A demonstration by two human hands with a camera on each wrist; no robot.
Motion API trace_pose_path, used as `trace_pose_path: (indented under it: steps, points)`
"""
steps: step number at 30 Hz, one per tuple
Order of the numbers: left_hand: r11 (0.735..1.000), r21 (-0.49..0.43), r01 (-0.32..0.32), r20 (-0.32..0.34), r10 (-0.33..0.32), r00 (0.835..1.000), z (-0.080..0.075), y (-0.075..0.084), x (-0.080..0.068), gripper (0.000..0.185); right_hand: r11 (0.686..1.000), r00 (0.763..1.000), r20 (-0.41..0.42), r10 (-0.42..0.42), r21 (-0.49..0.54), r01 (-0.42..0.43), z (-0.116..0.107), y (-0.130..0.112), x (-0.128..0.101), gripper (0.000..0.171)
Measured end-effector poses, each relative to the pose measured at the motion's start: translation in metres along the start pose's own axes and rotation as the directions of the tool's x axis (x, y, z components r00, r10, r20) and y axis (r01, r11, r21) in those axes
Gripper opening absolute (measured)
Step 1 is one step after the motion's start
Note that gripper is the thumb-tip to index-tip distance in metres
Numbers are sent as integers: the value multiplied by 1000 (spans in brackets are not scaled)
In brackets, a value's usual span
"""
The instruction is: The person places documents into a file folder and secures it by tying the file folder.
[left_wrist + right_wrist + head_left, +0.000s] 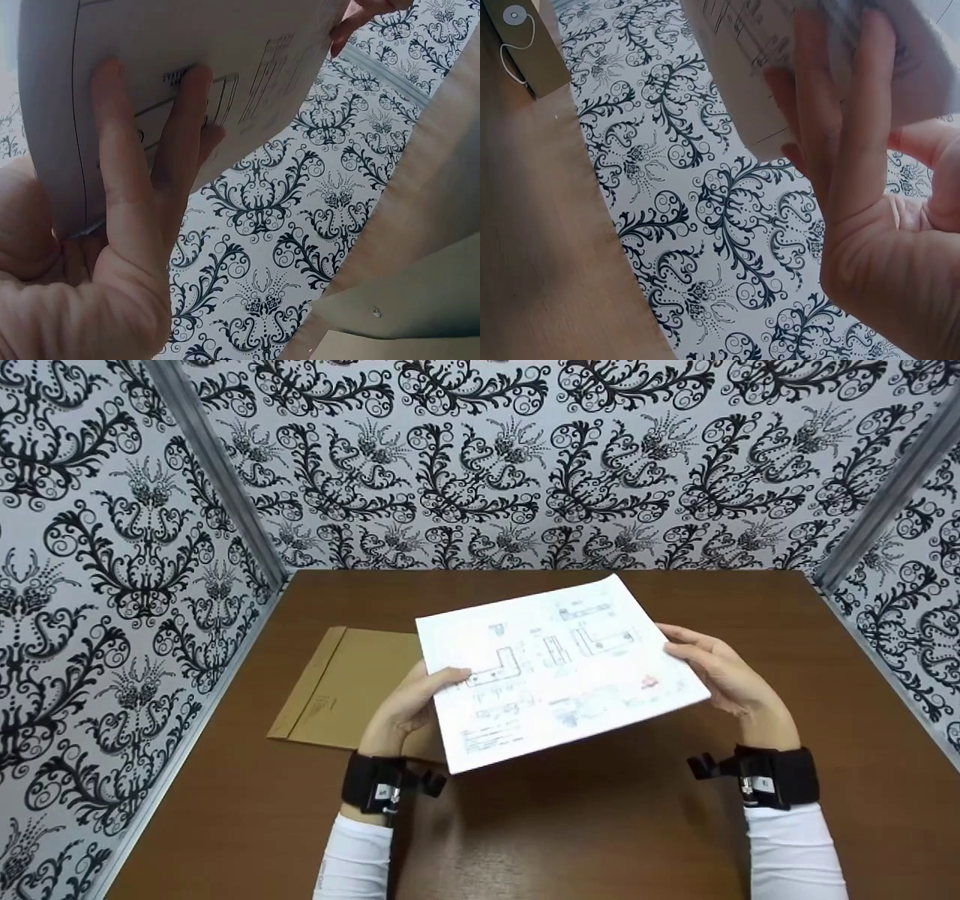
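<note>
1. Head view: a white sheet of paper (559, 671) with printed line drawings, faint text and a small red mark near its right edge is held in the air above the brown table (750, 840), tilted with its far right corner highest.
2. The left hand (409, 706) pinches the sheet's left edge, thumb on top and fingers hidden underneath. The right hand (724, 671) holds the right edge, fingers mostly hidden below the paper. A black strap sits on each wrist.
3. A brown envelope (341, 686) lies flat on the table to the left, partly covered by the sheet and the left hand. The print on the sheet is too small to read.
4. Left wrist view: the sheet (225, 67) fills the top, seen from below with drawings showing through. The left hand's fingers (124, 172) lie straight and close together against its underside; the thumb is out of sight. Fingertips of the other hand show at the top right corner.
5. Right wrist view: the sheet (742, 60) is cut off at the top and blurred. The right hand's fingers (840, 112) press flat under it, the thumb out to the right. A corner of the envelope (525, 45) with a string clasp shows at the top left.
</note>
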State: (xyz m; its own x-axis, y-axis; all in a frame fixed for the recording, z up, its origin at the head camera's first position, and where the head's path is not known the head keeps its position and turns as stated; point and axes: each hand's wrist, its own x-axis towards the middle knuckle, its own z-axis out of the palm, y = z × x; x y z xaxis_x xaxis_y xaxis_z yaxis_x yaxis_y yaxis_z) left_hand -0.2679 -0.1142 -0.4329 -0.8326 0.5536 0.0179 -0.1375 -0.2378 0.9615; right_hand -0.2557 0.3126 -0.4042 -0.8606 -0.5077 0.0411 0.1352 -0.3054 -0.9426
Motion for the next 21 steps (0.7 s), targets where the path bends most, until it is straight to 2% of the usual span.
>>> trace_pose_path:
  steps: [4, 9, 15, 18, 21]
  points:
    - [1000, -2, 8, 44, -8, 999, -3, 0, -1, 36, 999, 994, 107, 35, 4, -36, 0, 0, -1, 42]
    - [1000, 24, 17, 70, -19, 997, -5, 1, -2, 39, 999, 979, 202, 33, -47, -24, 1, 0, -2, 44]
    - [999, 40, 7, 139, -13, 990, -7, 0, -4, 34, 991, 981, 186, 54, -132, -30, 8, 0, -4, 39]
    - [999, 49, -3, 195, -7, 981, -9, 0, -4, 32, 978, 984, 161, 77, -204, -43, 13, 2, -4, 32]
    - [999, 52, -8, 217, -4, 976, -10, 0, -4, 31, 964, 984, 153, 93, -262, -51, 16, 4, -3, 28]
